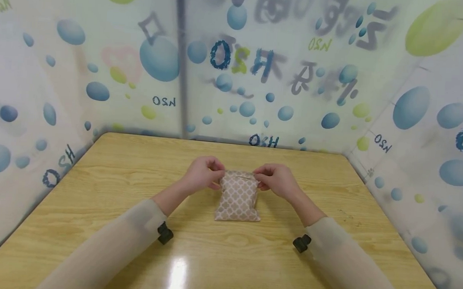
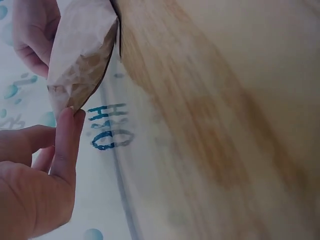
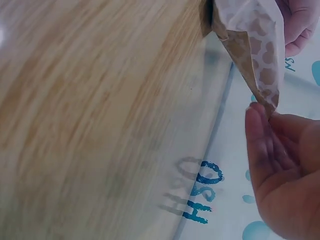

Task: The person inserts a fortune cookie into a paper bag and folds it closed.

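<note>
A small paper bag (image 1: 238, 201), brown with a white lattice pattern, stands on the wooden table in the head view. Its top edge is folded over. My left hand (image 1: 204, 175) pinches the bag's upper left corner between thumb and fingers. At the upper right corner, my right hand (image 1: 278, 180) pinches the paper the same way. The left wrist view shows the bag (image 2: 85, 55) tapering down to the left fingertips (image 2: 65, 117). In the right wrist view, a creased side of the bag (image 3: 255, 55) narrows to the right fingertips (image 3: 256, 111). What the bag holds is hidden.
The light wooden table (image 1: 137, 166) reaches back to a patterned curtain wall (image 1: 265, 90) with blue and green dots. Similar walls stand on the left and right. Small black devices (image 1: 165, 233) are strapped at both wrists.
</note>
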Available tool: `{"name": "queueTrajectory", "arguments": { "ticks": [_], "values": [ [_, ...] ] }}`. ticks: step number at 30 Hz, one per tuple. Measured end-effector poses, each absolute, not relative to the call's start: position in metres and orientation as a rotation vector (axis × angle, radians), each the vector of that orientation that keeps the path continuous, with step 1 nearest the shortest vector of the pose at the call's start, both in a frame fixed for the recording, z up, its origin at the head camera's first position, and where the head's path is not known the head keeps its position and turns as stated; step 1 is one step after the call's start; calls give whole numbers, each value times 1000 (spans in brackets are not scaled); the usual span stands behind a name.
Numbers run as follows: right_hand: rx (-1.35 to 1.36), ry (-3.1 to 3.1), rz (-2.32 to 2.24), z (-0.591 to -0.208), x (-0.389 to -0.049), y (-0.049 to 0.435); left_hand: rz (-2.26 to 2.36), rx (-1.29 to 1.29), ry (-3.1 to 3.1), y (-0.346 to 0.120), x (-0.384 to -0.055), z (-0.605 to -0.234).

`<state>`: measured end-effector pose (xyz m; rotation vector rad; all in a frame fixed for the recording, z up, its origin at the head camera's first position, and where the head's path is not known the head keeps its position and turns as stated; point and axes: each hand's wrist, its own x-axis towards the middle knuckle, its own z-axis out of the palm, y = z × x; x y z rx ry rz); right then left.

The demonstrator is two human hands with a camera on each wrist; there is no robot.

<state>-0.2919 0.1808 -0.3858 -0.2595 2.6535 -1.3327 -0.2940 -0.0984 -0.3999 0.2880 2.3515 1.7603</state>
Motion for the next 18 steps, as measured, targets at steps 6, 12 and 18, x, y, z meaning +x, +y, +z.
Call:
{"name": "queueTrajectory", "arguments": {
  "ticks": [6, 12, 18],
  "values": [
    [-273, 2771, -1150, -388, -291, 183, 1693, 183, 2357, -96, -299, -404],
    [-265, 2800, -1130, -388, -288, 192, 1623, 136, 2383, -98, -302, -405],
    [-281, 2795, -1150, -385, -285, 200, 1639, 180, 2408, -109, -305, -408]
  ]
}}
